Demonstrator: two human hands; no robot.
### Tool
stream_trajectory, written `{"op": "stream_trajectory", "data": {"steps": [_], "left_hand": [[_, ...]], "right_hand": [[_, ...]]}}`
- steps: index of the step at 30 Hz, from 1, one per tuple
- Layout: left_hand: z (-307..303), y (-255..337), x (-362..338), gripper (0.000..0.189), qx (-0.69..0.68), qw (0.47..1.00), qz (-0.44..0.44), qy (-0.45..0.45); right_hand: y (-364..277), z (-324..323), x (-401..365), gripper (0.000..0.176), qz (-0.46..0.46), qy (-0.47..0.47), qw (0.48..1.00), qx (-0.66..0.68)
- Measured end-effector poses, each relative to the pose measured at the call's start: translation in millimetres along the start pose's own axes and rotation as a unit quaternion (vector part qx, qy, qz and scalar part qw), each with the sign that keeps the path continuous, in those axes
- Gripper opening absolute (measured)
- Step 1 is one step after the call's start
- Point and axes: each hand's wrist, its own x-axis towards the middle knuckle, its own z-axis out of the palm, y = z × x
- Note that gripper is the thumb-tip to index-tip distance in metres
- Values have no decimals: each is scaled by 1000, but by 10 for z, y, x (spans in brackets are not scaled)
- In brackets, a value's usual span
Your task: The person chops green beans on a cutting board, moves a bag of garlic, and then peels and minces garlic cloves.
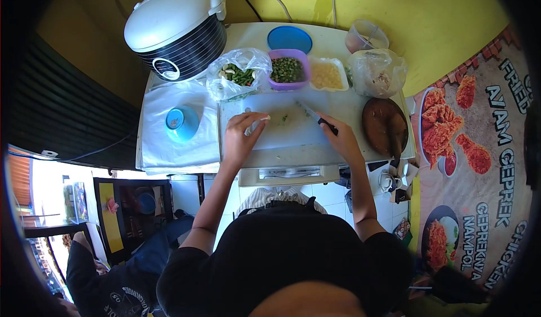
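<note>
Black shirt [282,255] is nearest to the camera, and beyond it is the near edge of the tabletop [248,33]. With the left hand [243,135] we seem to pinch a small pale piece [267,118] at the fingertips, above the left part of the cutting board [293,137]; what it is, we cannot tell. Our right hand [340,137] is closed around the black handle of a knife [310,112], whose blade points toward the far edge, probably for an easy grip. Between the hands, green scraps [285,118] lie on the board. Farther away stand, side by side, a plastic bag [260,60] with green vegetables, a purple container [306,69] of chopped greens and a white container [328,88] of pale yellow pieces; we judge this row is placed so for easy reach. Near the right edge rests a dark mortar [373,122] with its pestle [397,133], perhaps because it is heavy. At the far left corner stands a rice cooker [174,23]; nearer, a blue cup [183,124] sits on a plastic sheet [197,105], maybe as its weight.
</note>
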Motion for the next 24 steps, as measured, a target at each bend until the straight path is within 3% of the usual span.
{"op": "stream_trajectory", "data": {"steps": [4,7,9,11,24], "left_hand": [[108,-19,-96,15,24,999,-14,-34],[152,-73,-127,17,52,997,-24,-59],[151,-83,-124,19,57,995,-30,-70],[126,-68,-104,21,71,995,12,-72],[216,-108,32,31,28,993,4,-118]], "right_hand": [[-79,27,-36,35,-2,-44,999,-31],[-10,58,-90,37,-42,1,999,18],[10,-10,-157,39,19,1,1000,6],[59,-29,-237,40,17,9,1000,7],[-63,333,-471,45,83,-29,988,129]]}}
